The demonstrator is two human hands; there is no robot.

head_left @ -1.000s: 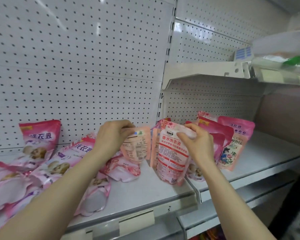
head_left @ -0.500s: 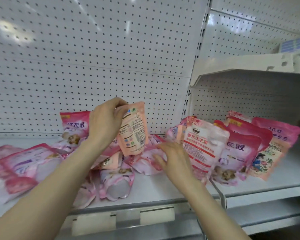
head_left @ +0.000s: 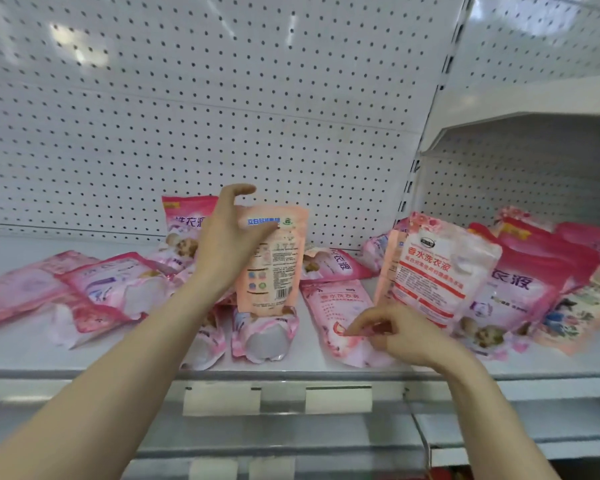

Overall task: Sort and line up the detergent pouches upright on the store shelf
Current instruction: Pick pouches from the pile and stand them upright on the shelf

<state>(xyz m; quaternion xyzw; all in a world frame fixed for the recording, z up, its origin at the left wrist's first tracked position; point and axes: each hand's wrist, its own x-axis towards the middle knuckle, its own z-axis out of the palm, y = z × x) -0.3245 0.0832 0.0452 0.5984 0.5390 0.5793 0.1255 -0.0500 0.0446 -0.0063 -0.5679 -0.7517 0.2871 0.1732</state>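
Observation:
My left hand [head_left: 227, 242] grips the top of a peach detergent pouch [head_left: 274, 268] and holds it upright above the shelf [head_left: 21, 344], its printed back facing me. My right hand [head_left: 400, 332] pinches the lower edge of a pale pink pouch [head_left: 342, 315] that lies flat on the shelf. To the right, a white and pink pouch [head_left: 437, 271] stands upright at the front of a row of pink pouches [head_left: 520, 282]. Several pink pouches [head_left: 111, 289] lie flat in a jumble on the left, and one [head_left: 184, 223] leans at the back behind my left hand.
A white pegboard wall [head_left: 187, 116] backs the shelf. An upright post [head_left: 426, 140] splits the left bay from the right bay, where a higher shelf [head_left: 520, 133] overhangs. Price tag holders [head_left: 278, 398] run along the shelf's front rail.
My left hand has lifted the peach pouch up and away from the upright row. My right hand let go of the white and pink pouch and dropped to the flat pale pink pouch. The view swung left.

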